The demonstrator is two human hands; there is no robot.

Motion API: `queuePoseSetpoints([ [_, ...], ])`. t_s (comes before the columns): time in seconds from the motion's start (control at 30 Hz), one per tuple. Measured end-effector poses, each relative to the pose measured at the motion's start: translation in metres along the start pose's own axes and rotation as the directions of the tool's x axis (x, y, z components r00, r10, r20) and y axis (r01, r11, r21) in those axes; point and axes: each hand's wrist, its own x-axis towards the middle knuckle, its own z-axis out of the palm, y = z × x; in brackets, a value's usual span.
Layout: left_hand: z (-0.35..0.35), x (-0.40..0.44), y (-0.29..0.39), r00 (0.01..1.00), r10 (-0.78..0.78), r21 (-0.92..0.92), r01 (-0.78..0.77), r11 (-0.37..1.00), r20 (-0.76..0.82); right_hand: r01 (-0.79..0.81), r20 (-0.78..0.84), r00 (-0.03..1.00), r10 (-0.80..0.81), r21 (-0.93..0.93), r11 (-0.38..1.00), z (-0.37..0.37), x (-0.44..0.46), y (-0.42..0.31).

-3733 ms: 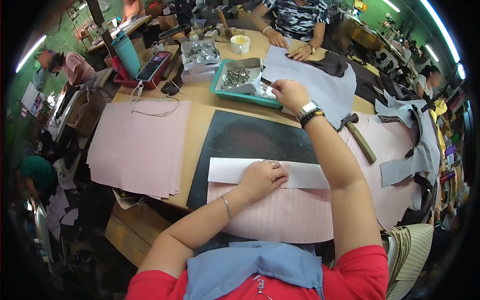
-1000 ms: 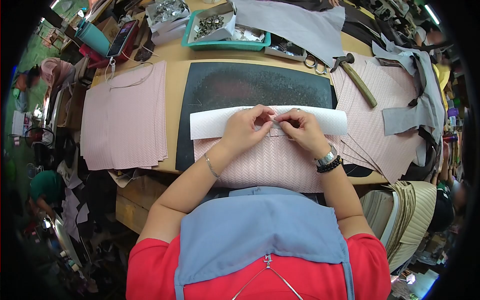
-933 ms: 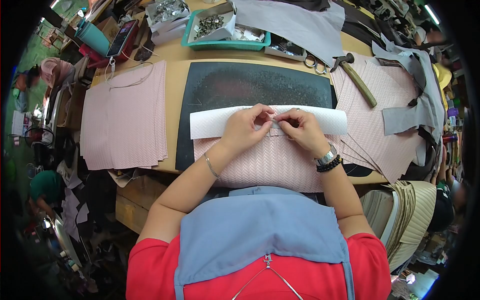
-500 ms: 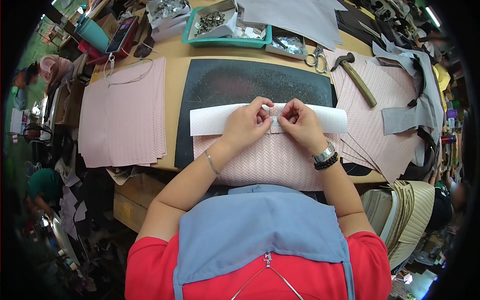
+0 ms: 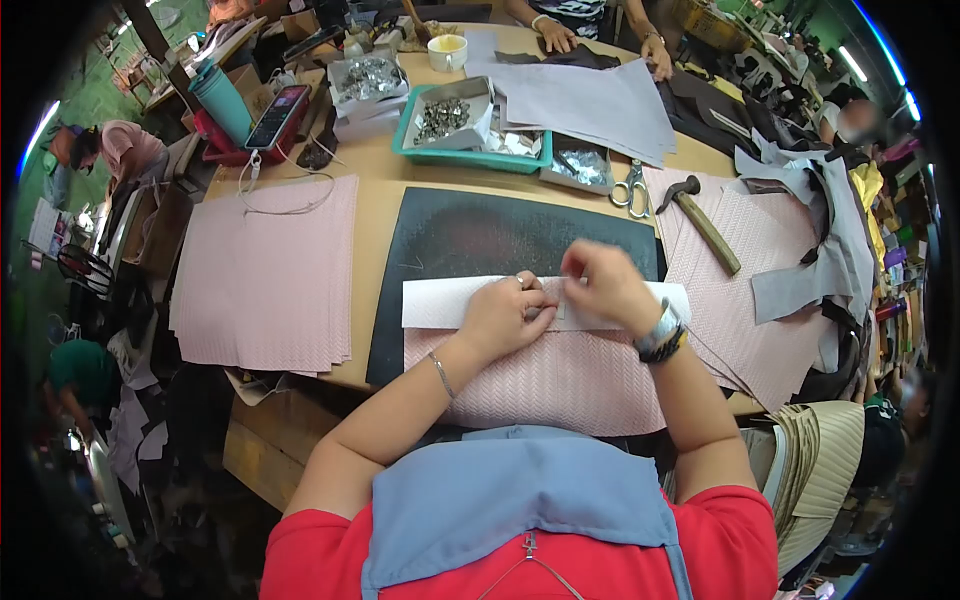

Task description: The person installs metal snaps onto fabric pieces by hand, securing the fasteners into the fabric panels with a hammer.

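Note:
A pink woven-pattern sheet (image 5: 545,375) lies in front of me, its far edge folded over to show a white backing (image 5: 430,303). At the middle of the fold sits a small pale patch (image 5: 560,311). My left hand (image 5: 508,318) rests on the fold, fingers curled and thumb and fingertips together beside the patch; what they pinch is hidden. Raised just above the right part of the fold is my right hand (image 5: 610,288), fingers curled and smeared by motion. A black mat (image 5: 520,235) lies under the sheet's far part.
Stacks of pink sheets lie left (image 5: 265,280) and right (image 5: 735,265). A hammer (image 5: 710,230) rests on the right stack, near scissors (image 5: 632,188). Behind the mat are a teal tray (image 5: 475,158) of metal fittings and a cream-filled tub (image 5: 447,53). Another person's hands (image 5: 558,38) are opposite.
My right hand has come up and away from the patch, while my left stays at the fold. The view has tilted up, showing the person opposite.

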Motion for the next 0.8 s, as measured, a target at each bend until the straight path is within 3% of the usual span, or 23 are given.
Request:
queuePoseSetpoints([
  [0.07, 0.004, -0.001, -0.004, 0.998, 0.056, 0.028, -0.055, 0.998, -0.033, -0.032, -0.148, 0.989, 0.025, -0.044, 0.999, -0.023, 0.034, 0.014],
  [0.17, 0.006, -0.002, -0.005, 0.998, 0.060, 0.042, -0.059, 0.997, -0.029, -0.154, -0.284, 0.957, 0.067, -0.297, 0.942, -0.034, 0.085, 0.077],
  [0.2, 0.004, -0.002, -0.003, 0.999, 0.044, 0.055, -0.043, 0.998, -0.013, -0.163, -0.244, 0.967, 0.067, -0.396, 0.904, -0.035, 0.102, 0.101],
  [0.3, 0.007, 0.000, -0.006, 0.999, 0.049, 0.081, -0.047, 0.996, -0.020, -0.270, -0.033, 0.952, 0.305, -0.561, 0.783, -0.038, 0.133, 0.116],
  [0.4, 0.004, 0.001, -0.003, 0.999, 0.031, 0.016, -0.031, 0.999, -0.022, -0.294, 0.000, 0.924, 0.383, -0.641, 0.709, -0.031, 0.147, 0.125],
  [0.53, 0.002, 0.001, -0.001, 1.000, 0.016, 0.015, -0.016, 1.000, -0.016, -0.281, -0.050, 0.949, 0.313, -0.587, 0.759, -0.020, 0.157, 0.154],
  [0.67, 0.002, 0.002, -0.001, 1.000, 0.009, 0.017, -0.008, 1.000, -0.008, -0.295, -0.085, 0.955, 0.283, -0.321, 0.900, -0.031, 0.146, 0.145],
  [0.77, 0.002, 0.002, -0.001, 0.999, 0.019, -0.004, -0.019, 1.000, -0.025, -0.307, -0.198, 0.940, 0.277, -0.140, 0.941, -0.039, 0.131, 0.141],
  [0.8, 0.002, 0.002, -0.001, 0.999, 0.027, -0.012, -0.027, 1.000, -0.036, -0.231, -0.263, 0.945, 0.195, -0.113, 0.966, -0.037, 0.126, 0.147],
])
